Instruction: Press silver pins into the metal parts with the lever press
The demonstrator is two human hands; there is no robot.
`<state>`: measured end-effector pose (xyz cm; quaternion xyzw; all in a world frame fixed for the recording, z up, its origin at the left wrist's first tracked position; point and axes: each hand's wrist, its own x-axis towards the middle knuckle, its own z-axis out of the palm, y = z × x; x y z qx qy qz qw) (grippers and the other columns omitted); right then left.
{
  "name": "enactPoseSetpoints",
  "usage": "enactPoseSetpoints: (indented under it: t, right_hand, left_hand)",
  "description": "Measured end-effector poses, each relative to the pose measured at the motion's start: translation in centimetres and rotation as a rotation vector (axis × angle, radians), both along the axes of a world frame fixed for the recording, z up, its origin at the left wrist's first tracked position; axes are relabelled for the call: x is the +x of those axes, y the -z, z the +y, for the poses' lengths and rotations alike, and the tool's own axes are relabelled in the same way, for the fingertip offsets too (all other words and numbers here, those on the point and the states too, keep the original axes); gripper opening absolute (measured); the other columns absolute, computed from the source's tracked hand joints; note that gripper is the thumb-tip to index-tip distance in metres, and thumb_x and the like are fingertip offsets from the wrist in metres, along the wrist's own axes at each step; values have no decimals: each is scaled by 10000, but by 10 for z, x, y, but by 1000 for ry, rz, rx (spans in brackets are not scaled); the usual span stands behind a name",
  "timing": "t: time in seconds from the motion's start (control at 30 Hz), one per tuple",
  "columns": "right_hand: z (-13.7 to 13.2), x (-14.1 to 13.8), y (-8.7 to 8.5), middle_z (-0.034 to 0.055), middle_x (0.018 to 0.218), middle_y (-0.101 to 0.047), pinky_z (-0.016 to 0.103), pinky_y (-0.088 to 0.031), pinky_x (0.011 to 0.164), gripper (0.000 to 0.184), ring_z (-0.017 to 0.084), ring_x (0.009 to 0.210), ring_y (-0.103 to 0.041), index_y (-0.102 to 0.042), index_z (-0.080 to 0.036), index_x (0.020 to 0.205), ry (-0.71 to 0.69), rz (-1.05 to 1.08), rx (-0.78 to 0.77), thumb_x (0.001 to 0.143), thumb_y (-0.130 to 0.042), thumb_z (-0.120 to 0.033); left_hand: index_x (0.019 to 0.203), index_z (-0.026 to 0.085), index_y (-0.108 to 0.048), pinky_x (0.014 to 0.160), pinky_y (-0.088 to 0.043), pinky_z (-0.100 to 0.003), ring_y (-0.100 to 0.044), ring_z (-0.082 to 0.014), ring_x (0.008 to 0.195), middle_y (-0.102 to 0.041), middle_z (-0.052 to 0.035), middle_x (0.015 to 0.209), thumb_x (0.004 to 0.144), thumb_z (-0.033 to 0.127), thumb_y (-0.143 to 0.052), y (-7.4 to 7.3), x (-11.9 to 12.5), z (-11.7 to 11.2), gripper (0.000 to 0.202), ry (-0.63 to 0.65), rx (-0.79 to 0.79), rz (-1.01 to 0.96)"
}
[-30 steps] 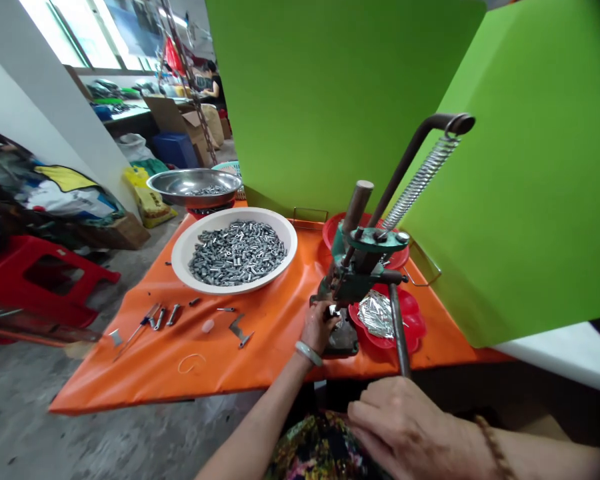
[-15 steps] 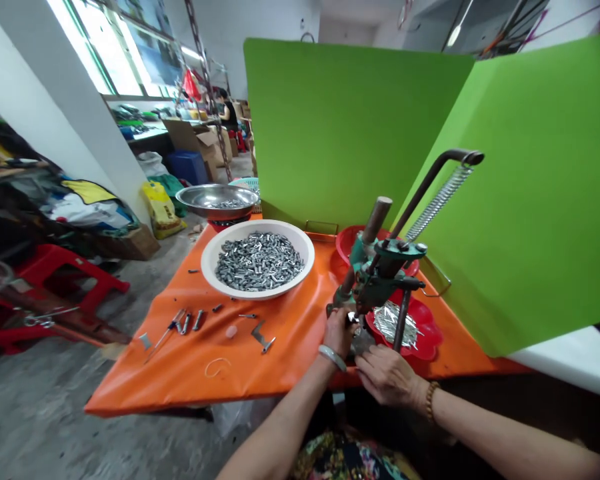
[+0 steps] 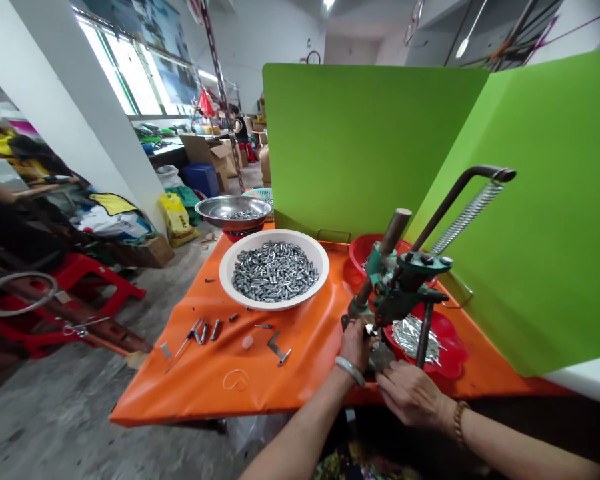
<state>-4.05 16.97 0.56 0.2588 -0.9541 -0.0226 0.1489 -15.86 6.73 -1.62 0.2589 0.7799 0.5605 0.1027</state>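
Observation:
My left hand (image 3: 356,347), with a pale bangle at the wrist, is at the base of a green hand press (image 3: 405,283). Its fingers are closed around something small under the press head that I cannot make out. Just to the right and nearer me, my right hand (image 3: 414,392) wears a beaded bracelet. Its fingers are bent and pressed together at the front edge of the press base, and whatever they hold is hidden. Beside the press, a red scalloped tray (image 3: 455,353) holds many thin metal pins (image 3: 414,337).
A white basin (image 3: 225,283) of small metal sleeves stands left on the orange tablecloth (image 3: 205,393). Behind it is a steel bowl (image 3: 205,212). Loose metal parts and a screwdriver (image 3: 183,350) lie at left. Green panels (image 3: 370,147) enclose the back and right. A co-worker (image 3: 240,127) sits far behind.
The whole view has shifted, so the table and press appear farther right and slightly lower. Both hands stay at the press base with nearly the same pose.

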Motion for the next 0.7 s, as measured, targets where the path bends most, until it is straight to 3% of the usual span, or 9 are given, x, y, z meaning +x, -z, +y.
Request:
enactPoseSetpoints:
  t: [0.23, 0.4, 0.57, 0.7]
  right_hand:
    - [5, -4, 13, 62, 715, -514, 304, -291, 677, 167, 158, 701, -440, -567, -153, 848, 25, 7, 8, 747, -435, -144]
    - [2, -2, 16, 64, 712, -525, 294, -316, 703, 215, 153, 699, -473, -558, -152, 873, -21, 108, -87, 750, -389, -102]
    - [-5, 4, 0, 33, 664, -531, 256, -319, 653, 220, 130, 639, -492, -545, -171, 874, -30, 180, -152, 765, -378, -77]
    - [-11, 11, -16, 16, 600, -530, 236, -297, 566, 154, 120, 563, -493, -525, -174, 763, -75, 133, -179, 791, -388, -110]
  left_hand:
    - [989, 186, -542, 824, -409, -297, -482, -141, 878, -542, -42, 943, 658, 174, -605, 4, 6, 1, 337, -43, -3, 2]
    - [1004, 196, -550, 848, -405, -295, -482, -142, 904, -549, -40, 970, 646, 131, -589, 9, 5, 2, 366, -42, 7, 2]
    - [994, 199, -555, 849, -404, -297, -490, -148, 918, -555, -38, 1000, 621, 123, -609, 1, 7, 3, 384, -71, -23, -28]
    - [1028, 200, -539, 877, -389, -308, -490, -150, 942, -556, -42, 1012, 625, 107, -599, -7, 11, 3, 418, -73, -32, -14]
